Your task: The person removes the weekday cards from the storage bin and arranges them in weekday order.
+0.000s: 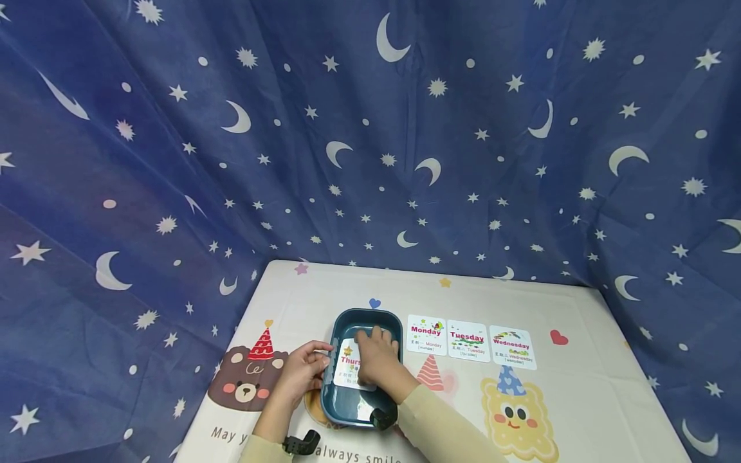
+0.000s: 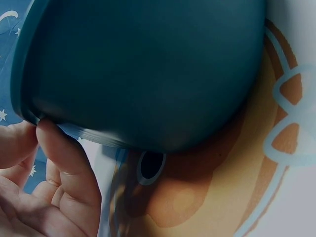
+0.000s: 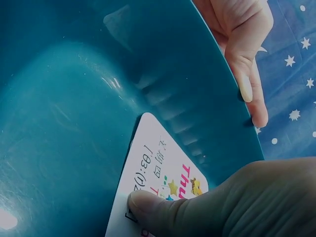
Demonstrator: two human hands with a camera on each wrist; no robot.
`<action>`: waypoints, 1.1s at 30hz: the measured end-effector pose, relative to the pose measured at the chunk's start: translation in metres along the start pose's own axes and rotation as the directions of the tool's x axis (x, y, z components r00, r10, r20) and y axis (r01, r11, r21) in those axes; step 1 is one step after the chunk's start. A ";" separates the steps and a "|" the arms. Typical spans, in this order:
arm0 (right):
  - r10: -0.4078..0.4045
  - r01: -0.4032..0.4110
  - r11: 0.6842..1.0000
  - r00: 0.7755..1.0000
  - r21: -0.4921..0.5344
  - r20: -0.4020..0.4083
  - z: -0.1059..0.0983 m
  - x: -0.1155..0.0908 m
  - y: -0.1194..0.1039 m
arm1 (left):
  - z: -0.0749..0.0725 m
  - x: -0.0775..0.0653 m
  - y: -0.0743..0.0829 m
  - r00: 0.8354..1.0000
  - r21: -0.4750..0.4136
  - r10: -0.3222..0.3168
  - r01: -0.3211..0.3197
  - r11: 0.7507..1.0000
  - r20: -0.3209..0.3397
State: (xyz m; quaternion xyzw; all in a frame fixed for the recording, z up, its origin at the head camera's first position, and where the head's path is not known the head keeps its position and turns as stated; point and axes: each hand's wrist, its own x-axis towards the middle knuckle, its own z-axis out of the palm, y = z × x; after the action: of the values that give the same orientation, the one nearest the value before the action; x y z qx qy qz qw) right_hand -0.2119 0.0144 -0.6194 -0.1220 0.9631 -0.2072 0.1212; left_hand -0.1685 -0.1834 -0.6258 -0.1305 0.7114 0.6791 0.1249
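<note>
Pinches white square card [image 1: 347,376] in right grip [image 1: 379,360], teal oblong plastic tray [image 1: 347,409] in left grip [image 1: 302,372]. Could drop card by loosening.

Even light fills the head view; my left wrist view shows the tray [image 2: 148,64] dark, shadowed. White glare spots its inside at my right wrist; my thumb [image 3: 197,210] looks dim there.
</note>
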 end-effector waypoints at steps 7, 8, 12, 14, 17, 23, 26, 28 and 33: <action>-0.003 0.003 1.000 1.000 -0.007 -0.015 -0.001 -0.001 0.000 | 0.000 -0.001 0.000 1.000 0.002 0.002 -0.002 1.000 0.002; -0.004 0.003 1.000 1.000 -0.006 -0.017 -0.002 -0.001 0.000 | 0.000 -0.002 0.000 1.000 0.000 0.002 -0.002 1.000 0.002; -0.010 0.010 1.000 1.000 -0.001 -0.029 -0.002 0.000 0.000 | 0.001 -0.001 0.000 1.000 -0.010 0.000 0.000 1.000 -0.002; -0.018 0.018 1.000 0.999 -0.001 -0.044 -0.003 0.001 0.001 | 0.001 -0.001 0.000 1.000 -0.011 -0.002 0.002 1.000 -0.004; -0.033 0.033 0.999 0.997 -0.001 -0.071 -0.003 0.003 0.003 | 0.001 0.000 0.000 1.000 -0.013 -0.007 0.007 1.000 -0.006; -0.082 0.088 0.995 0.991 0.054 -0.108 -0.006 0.005 0.006 | 0.000 -0.001 -0.001 1.000 -0.016 -0.002 0.002 1.000 -0.007; -0.097 0.107 0.991 0.989 0.083 -0.114 -0.008 0.006 0.006 | 0.000 -0.001 -0.001 1.000 -0.019 0.000 0.000 1.000 -0.008; -0.099 0.112 0.988 0.988 0.106 -0.116 -0.009 0.007 0.007 | 0.000 0.000 -0.002 1.000 -0.018 0.001 -0.001 1.000 -0.007; -0.095 0.115 0.980 0.988 0.165 -0.122 -0.008 0.007 0.009 | 0.000 -0.002 -0.001 1.000 -0.007 -0.001 0.001 1.000 -0.009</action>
State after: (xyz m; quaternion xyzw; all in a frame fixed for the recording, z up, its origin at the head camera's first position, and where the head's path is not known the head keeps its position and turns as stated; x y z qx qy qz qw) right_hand -0.2228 0.0229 -0.6173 -0.1499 0.9392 -0.3019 0.0651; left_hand -0.1665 -0.1830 -0.6266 -0.1342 0.7095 0.6810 0.1217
